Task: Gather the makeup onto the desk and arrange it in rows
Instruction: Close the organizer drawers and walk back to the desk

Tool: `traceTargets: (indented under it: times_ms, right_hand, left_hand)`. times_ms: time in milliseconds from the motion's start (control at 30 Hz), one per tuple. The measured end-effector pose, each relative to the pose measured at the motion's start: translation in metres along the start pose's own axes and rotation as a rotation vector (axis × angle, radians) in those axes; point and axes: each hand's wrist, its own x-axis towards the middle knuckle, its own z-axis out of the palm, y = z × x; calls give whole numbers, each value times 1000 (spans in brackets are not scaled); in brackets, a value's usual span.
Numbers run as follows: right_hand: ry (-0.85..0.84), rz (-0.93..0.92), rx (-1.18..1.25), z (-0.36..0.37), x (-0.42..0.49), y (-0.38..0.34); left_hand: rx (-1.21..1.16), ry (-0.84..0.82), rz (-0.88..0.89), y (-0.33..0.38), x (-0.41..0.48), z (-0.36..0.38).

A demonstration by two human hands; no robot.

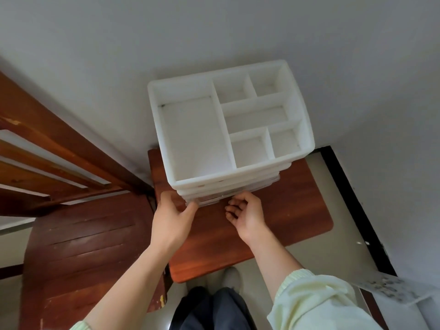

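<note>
View from the head camera, looking down. A pale wall [333, 55] fills the upper field. At lower left I see a dark slatted wooden chair [83, 246]. Beside it, at centre, is the reddish-brown wooden surface [285, 210], set into the corner of the wall.

The white plastic organizer [238, 173] stands on the rear part of this surface, close against the wall. Its top tray is divided into one large compartment on the left and five smaller ones on the right. Clear-fronted drawers [238, 190] are stacked beneath the tray; I cannot make out what they contain.

The left hand [173, 217] holds the organizer's lower left front corner, with the thumb [190, 207] on the drawer front and the fingers round the side. The right hand [247, 213] lies palm up just before the lowest drawer, its fingers [232, 210] curled. I cannot tell whether it has hold of the drawer.
</note>
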Motion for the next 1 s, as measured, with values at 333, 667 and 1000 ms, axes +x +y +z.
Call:
traceTargets:
  times_ms: [333, 667, 1000]
  right_hand:
    - [37, 25, -304, -36, -19, -2]
    - [105, 4, -641, -63, -40, 12]
    - [176, -822, -1587, -54, -67, -43]
  left_hand:
    - [28, -117, -185, -14, -13, 23]
    - [165, -218, -224, -32, -40, 22]
    - [804, -73, 703, -2, -37, 28]
